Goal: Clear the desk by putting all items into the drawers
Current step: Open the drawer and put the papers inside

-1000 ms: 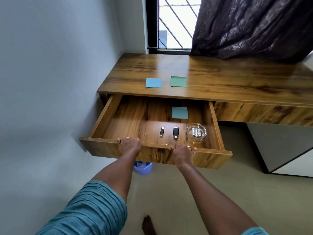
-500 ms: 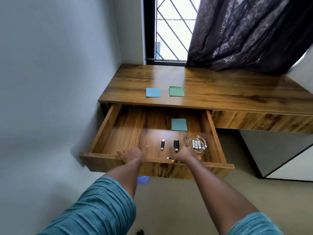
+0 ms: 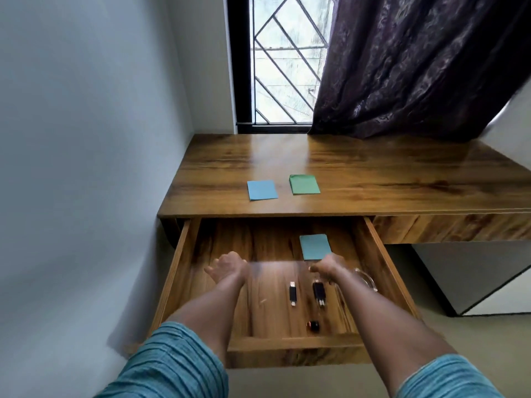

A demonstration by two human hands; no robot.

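Wooden drawer [image 3: 172, 282] is open now; left hand [image 3: 227, 267] and right hand [image 3: 326, 267] released its front and reach, empty, relaxed, for the blue note [image 3: 262, 190] and green note [image 3: 304, 184].

A pale grey wall [image 3: 86, 139] stands at the left — daylight comes through a window [image 3: 281, 67] with diagonal bars, half covered by a dark curtain [image 3: 416, 67]; beige floor [image 3: 488, 331] below.
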